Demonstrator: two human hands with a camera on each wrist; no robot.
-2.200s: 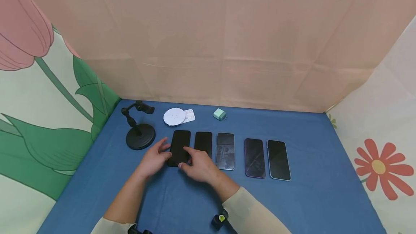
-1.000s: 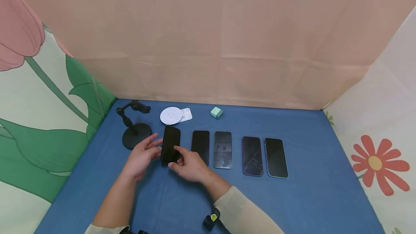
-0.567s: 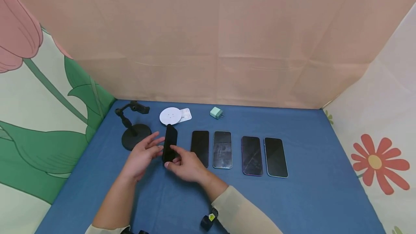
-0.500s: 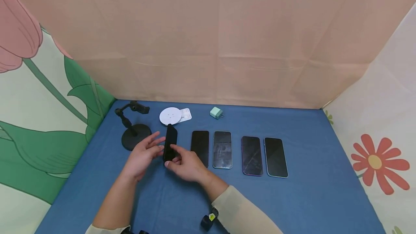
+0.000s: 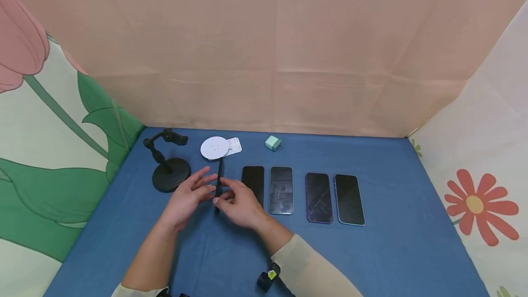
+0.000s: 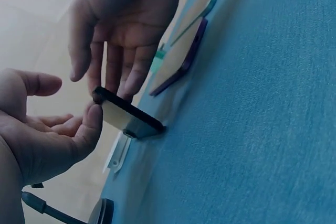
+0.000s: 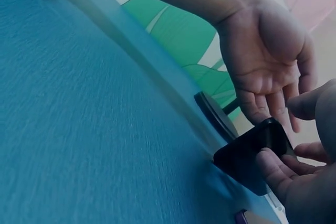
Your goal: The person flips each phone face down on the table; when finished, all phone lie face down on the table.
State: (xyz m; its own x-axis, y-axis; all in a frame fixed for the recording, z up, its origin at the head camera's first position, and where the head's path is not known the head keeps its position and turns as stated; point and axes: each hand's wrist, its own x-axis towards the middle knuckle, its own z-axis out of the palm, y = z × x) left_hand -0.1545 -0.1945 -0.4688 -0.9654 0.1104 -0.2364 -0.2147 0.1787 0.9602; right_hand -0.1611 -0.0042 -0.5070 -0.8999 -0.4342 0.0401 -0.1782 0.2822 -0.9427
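Head view shows the black phone (image 5: 219,185) standing on its long edge on the blue cloth (image 5: 371,251), left of centre, at the left end of the phone row (image 5: 303,191); my right hand (image 5: 239,203) pinches it, my left hand (image 5: 187,196) spreads flat-fingered against its other face. It looks stiff, slick and breakable; I judge the side edges the safest hold.
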